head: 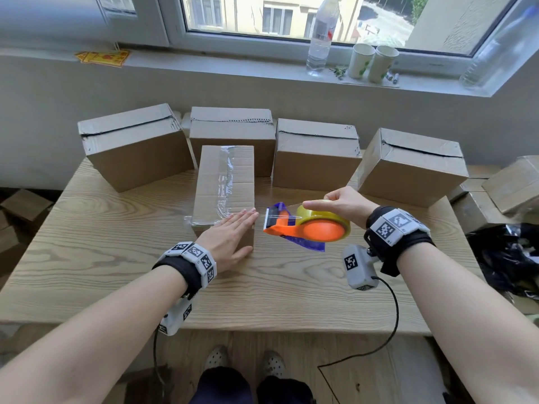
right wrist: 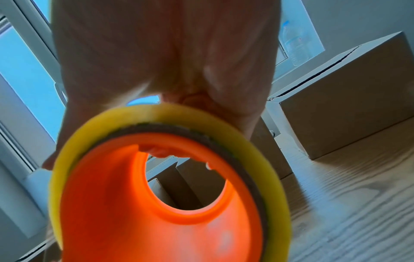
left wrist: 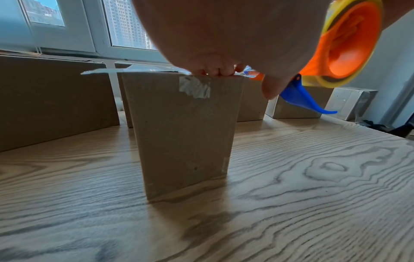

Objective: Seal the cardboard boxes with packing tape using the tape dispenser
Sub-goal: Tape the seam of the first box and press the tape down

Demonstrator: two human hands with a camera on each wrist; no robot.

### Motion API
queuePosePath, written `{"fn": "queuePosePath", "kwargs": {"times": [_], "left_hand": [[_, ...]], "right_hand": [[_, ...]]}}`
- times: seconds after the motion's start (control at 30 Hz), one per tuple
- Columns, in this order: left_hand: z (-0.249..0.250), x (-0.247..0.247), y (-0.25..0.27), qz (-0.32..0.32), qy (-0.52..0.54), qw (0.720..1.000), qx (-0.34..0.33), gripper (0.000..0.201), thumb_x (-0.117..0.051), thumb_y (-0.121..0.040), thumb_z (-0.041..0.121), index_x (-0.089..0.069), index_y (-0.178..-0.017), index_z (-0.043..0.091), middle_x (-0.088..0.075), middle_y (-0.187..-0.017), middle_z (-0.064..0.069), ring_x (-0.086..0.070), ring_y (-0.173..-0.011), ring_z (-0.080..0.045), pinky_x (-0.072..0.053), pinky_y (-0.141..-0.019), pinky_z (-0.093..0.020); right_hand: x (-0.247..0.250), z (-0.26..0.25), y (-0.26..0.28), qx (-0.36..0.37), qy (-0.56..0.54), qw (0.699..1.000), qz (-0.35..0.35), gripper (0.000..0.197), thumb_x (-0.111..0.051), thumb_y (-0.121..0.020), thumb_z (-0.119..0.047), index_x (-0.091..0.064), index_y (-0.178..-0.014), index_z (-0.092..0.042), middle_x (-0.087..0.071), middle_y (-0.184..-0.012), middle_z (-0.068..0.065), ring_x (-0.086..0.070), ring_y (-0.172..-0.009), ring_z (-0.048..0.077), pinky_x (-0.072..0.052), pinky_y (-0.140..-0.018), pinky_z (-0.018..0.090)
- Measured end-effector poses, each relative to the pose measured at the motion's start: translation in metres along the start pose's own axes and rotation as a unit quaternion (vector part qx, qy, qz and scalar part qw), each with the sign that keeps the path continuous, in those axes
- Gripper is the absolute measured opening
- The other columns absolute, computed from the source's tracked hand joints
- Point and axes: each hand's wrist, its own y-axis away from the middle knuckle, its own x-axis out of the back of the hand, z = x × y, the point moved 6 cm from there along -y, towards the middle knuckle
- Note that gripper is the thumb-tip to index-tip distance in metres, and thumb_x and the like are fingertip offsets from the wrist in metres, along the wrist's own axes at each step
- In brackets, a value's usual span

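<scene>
A narrow cardboard box [head: 224, 182] stands on the wooden table [head: 116, 258], with clear tape [head: 226, 182] running along its top. My left hand [head: 230, 237] lies flat on the box's near end [left wrist: 183, 127], fingers straight, thumb down the right side. In the left wrist view a loose tape end [left wrist: 100, 70] juts past the box's top edge. My right hand [head: 341, 202] grips the orange tape dispenser [head: 306, 225] by its yellowish roll [right wrist: 156, 115], just right of the box and above the table. Its blue flap [left wrist: 300, 99] hangs below.
Several larger brown boxes [head: 315, 153] stand in a row behind, their top seams showing as dark gaps. More boxes [head: 507, 185] and a black bag [head: 507, 255] crowd the right edge. A bottle [head: 320, 36] and two paper cups [head: 370, 62] sit on the windowsill.
</scene>
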Motion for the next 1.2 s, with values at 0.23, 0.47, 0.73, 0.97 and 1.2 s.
{"fn": "queuePosePath", "kwargs": {"times": [0.23,0.47,0.73,0.97,1.2], "left_hand": [[0.000,-0.002,-0.003,-0.009,0.008,1.000,0.010,0.077,-0.049,-0.093,0.037,-0.001,-0.150,0.021,0.001,-0.158,0.007,0.004,-0.144,-0.006,0.007,-0.114,-0.020],[0.000,-0.001,-0.004,0.000,0.008,1.000,0.008,0.076,-0.051,-0.092,0.034,-0.004,-0.150,0.020,-0.001,-0.158,0.006,0.002,-0.144,-0.007,0.006,-0.115,-0.020],[-0.002,-0.002,-0.004,-0.013,0.001,1.000,0.001,0.078,-0.052,-0.091,0.033,-0.003,-0.150,0.020,0.001,-0.158,0.005,0.003,-0.144,-0.008,0.006,-0.115,-0.020],[0.001,-0.003,-0.005,-0.036,-0.026,0.999,-0.009,0.082,-0.049,-0.091,0.039,0.004,-0.149,0.019,0.013,-0.154,0.008,0.009,-0.144,-0.008,0.007,-0.116,-0.023],[-0.001,0.000,0.002,-0.030,-0.016,0.999,-0.004,0.079,-0.043,-0.095,0.040,0.011,-0.148,0.016,0.021,-0.151,0.006,0.019,-0.140,-0.006,0.011,-0.113,-0.020]], "right_hand": [[-0.004,-0.008,0.001,0.034,0.004,0.999,0.014,0.043,-0.078,-0.070,-0.049,-0.051,-0.059,-0.017,-0.059,-0.063,0.001,-0.060,-0.062,0.014,-0.045,-0.055,0.023],[-0.006,-0.010,-0.001,0.078,-0.001,0.996,0.033,0.043,-0.081,-0.071,-0.038,-0.049,-0.056,-0.013,-0.047,-0.055,0.001,-0.046,-0.050,0.010,-0.037,-0.047,0.022],[-0.007,-0.010,-0.002,0.099,-0.019,0.995,0.023,0.044,-0.079,-0.075,-0.031,-0.045,-0.052,-0.016,-0.041,-0.041,-0.013,-0.040,-0.040,0.002,-0.032,-0.042,0.017],[0.040,-0.045,0.002,0.110,-0.045,0.986,0.119,0.047,-0.080,-0.071,-0.041,-0.044,-0.050,-0.020,-0.040,-0.043,-0.012,-0.037,-0.042,0.005,-0.029,-0.041,0.017],[-0.007,-0.003,-0.017,0.021,0.030,0.995,0.097,0.037,-0.071,-0.080,-0.045,-0.056,-0.063,-0.016,-0.050,-0.061,-0.001,-0.048,-0.063,0.016,-0.035,-0.056,0.027]]}}
